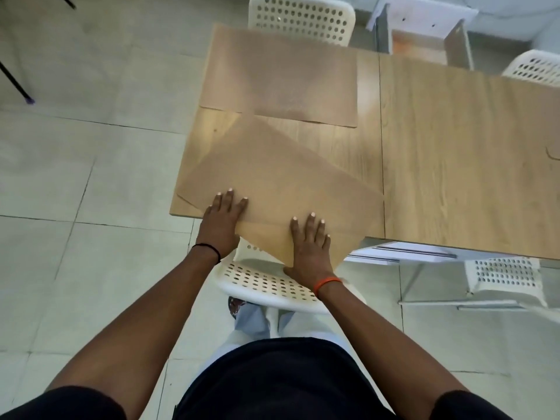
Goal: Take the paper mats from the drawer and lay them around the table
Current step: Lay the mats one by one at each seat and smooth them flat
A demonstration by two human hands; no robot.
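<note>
Two mats: brown paper, both on the left part of the wooden table.
Near mat: skewed on the table's near left corner, one corner hanging past the near edge above the white perforated chair; a fold or second sheet edge showing at its left end.
Far mat: flat along the far left corner, its far left corner just over the table's left edge, its near edge touching or just overlapping the near mat's far corner.
Left hand: fingers spread, flat on the near mat's left portion at the table's near edge; palm down, gripping nothing; black band on the wrist.
Right hand: fingers spread wide, pressed flat on the overhanging part of the near mat; thumb below the paper's edge, hard to tell whether pinching; orange band on the wrist.
Containers: open wooden box or drawer past the table's far edge, inside looking bare, contents not clearly readable.
Under the table's near edge: pale metal rails of a drawer, interior hidden.
Other chairs: white perforated ones at the far edge, far right and near right.
</note>
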